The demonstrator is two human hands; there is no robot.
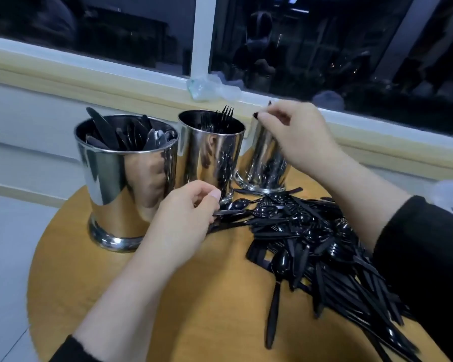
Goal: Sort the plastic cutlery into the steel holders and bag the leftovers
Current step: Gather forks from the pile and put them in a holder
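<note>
the left hand (183, 220) pinches a black plastic piece just in front of the middle shiny steel holder (211, 150); the right hand (296, 134), fingers curled, holds something dark over the holder to its right (264, 163); the black plastic cutlery heap (324, 246) lies right of the middle holder.

The person's left hand (183, 218) reaches forward from the lower left, its forearm bare to a pushed-up black sleeve (71, 350) at the bottom edge. The back of the hand faces up, the fingers curl inward, and the thumb (209, 197) meets them in a pinch on something thin and black. The right hand (296, 131) is raised higher and farther forward, wrist bent downward, with its forearm running back to a black sleeve (424, 246) at the right. Its fingers are drawn together, tips pointing left and down; whether they hold anything cannot be told.
</note>
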